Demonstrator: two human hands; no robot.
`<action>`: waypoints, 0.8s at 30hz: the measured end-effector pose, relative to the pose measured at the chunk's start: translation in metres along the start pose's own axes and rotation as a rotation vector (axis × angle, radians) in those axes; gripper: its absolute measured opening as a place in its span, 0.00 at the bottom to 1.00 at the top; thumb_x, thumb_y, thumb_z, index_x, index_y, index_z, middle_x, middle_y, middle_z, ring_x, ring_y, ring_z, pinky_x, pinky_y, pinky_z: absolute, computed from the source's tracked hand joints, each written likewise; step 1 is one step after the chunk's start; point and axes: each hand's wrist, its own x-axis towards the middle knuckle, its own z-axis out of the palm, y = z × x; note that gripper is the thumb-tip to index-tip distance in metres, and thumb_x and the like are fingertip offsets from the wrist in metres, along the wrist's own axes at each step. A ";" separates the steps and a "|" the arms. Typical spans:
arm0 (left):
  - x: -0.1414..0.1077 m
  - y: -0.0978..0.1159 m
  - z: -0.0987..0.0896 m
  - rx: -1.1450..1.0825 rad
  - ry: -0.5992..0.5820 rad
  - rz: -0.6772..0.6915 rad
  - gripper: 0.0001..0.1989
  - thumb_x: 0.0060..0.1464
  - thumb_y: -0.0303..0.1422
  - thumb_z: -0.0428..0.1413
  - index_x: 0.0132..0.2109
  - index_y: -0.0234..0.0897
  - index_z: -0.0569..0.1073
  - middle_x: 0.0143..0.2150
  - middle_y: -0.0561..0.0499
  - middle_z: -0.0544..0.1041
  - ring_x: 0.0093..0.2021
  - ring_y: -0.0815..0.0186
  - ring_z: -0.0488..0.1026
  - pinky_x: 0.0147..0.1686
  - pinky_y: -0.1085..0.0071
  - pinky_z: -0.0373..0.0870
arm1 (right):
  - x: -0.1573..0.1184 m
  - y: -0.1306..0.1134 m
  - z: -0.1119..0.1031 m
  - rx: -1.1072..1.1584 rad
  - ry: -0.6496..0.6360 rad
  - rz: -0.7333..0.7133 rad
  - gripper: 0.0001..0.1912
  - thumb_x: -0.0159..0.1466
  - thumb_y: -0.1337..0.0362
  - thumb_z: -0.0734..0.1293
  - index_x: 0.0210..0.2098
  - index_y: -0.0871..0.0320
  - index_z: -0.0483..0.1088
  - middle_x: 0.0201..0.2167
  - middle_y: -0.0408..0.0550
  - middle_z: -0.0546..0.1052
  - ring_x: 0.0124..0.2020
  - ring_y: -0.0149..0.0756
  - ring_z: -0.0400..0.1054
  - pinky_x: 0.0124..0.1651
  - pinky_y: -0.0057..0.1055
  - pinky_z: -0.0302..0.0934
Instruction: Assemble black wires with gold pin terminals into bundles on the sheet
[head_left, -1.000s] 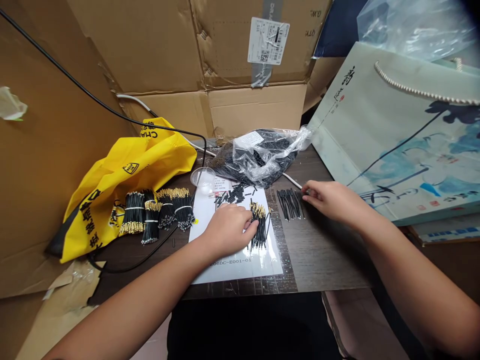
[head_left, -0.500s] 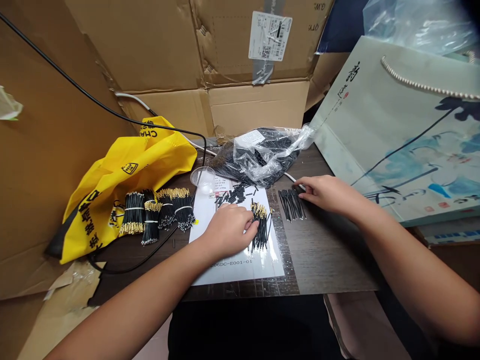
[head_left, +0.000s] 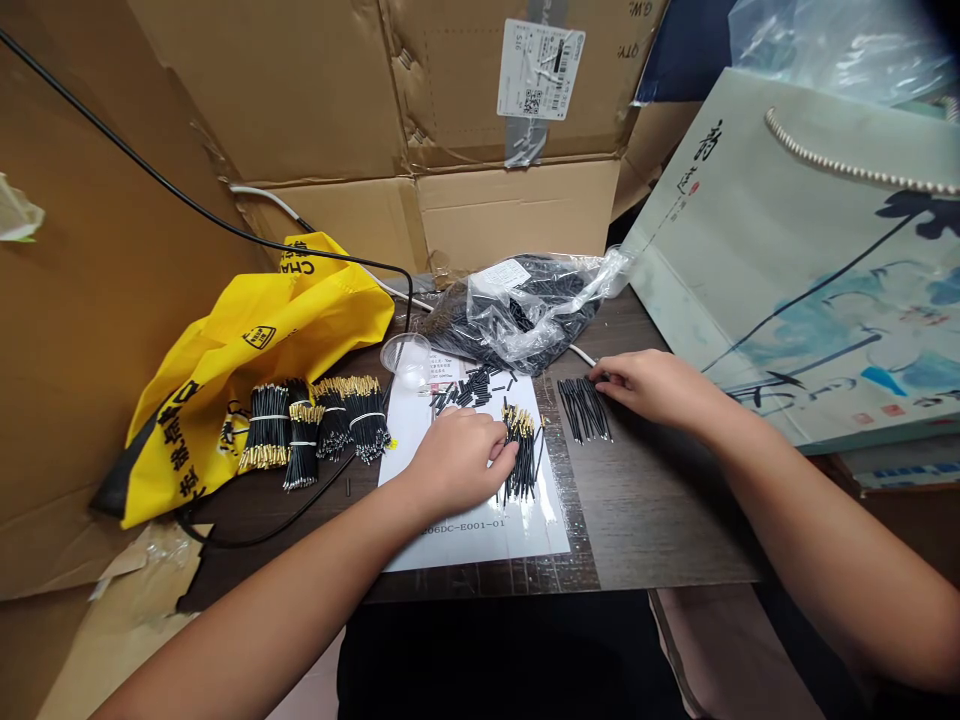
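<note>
Table point(head_left: 675, 530): dark, wood-grained, beneath all the items below.

Sheet of paper point(head_left: 540, 535): white, printed, lying flat on the table.

Left hand point(head_left: 461, 455): palm down over the middle of the sheet, forearm slanting in from its near left. Fingers were curled into a loose fist, with the thumb extended alongside the gold-tipped wires. Whether the fingers had hold of any wire could not be told.

Right hand point(head_left: 641, 385): to the right of the sheet, forearm coming from its near right, wrist slightly bent. Thumb and forefinger were drawn nearly together at the far ends of the black wires; whether one was pinched could not be told.

Gold-tipped wires point(head_left: 523, 455): a loose bunch on the right part of the sheet, gold ends away from the person.

Black wires point(head_left: 583, 410): a roughly parallel row just right of the sheet.

Short black tubes point(head_left: 474, 385): scattered over the sheet's far part.
</note>
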 end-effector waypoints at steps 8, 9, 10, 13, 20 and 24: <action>0.000 0.001 -0.001 -0.007 -0.002 -0.004 0.18 0.62 0.38 0.47 0.25 0.37 0.66 0.25 0.50 0.71 0.29 0.64 0.65 0.35 0.65 0.57 | -0.001 0.005 -0.002 0.064 -0.052 -0.021 0.13 0.65 0.57 0.63 0.46 0.52 0.74 0.32 0.44 0.78 0.31 0.34 0.70 0.33 0.30 0.57; 0.001 0.001 -0.001 -0.011 0.000 -0.007 0.18 0.61 0.38 0.47 0.25 0.37 0.66 0.25 0.50 0.71 0.29 0.64 0.65 0.35 0.65 0.58 | -0.002 0.005 -0.002 0.064 -0.052 -0.023 0.14 0.64 0.57 0.63 0.46 0.52 0.74 0.31 0.44 0.78 0.30 0.34 0.69 0.33 0.30 0.57; 0.000 0.001 -0.001 -0.014 0.003 -0.013 0.18 0.61 0.38 0.46 0.25 0.37 0.66 0.25 0.50 0.71 0.29 0.64 0.65 0.35 0.65 0.58 | -0.002 0.005 -0.001 0.061 -0.047 -0.025 0.14 0.65 0.57 0.63 0.46 0.52 0.74 0.31 0.44 0.78 0.30 0.34 0.69 0.32 0.30 0.57; 0.000 0.002 -0.001 -0.024 0.016 -0.033 0.19 0.62 0.38 0.45 0.25 0.37 0.66 0.25 0.50 0.71 0.28 0.64 0.64 0.35 0.65 0.58 | -0.001 0.005 0.000 0.056 -0.021 -0.026 0.14 0.65 0.57 0.62 0.45 0.53 0.74 0.30 0.45 0.78 0.30 0.34 0.69 0.32 0.30 0.56; 0.001 0.002 0.003 0.008 0.045 -0.065 0.16 0.61 0.37 0.45 0.27 0.37 0.66 0.26 0.49 0.71 0.29 0.62 0.66 0.35 0.63 0.59 | -0.001 -0.009 -0.004 0.021 0.100 -0.030 0.13 0.66 0.58 0.61 0.47 0.51 0.73 0.32 0.44 0.78 0.31 0.35 0.69 0.32 0.30 0.55; 0.001 0.000 0.003 -0.008 0.044 -0.055 0.15 0.61 0.34 0.45 0.27 0.37 0.67 0.27 0.48 0.72 0.30 0.61 0.67 0.36 0.63 0.60 | 0.006 -0.045 -0.006 0.045 0.136 -0.181 0.14 0.68 0.60 0.58 0.46 0.49 0.74 0.41 0.45 0.79 0.38 0.37 0.71 0.34 0.31 0.55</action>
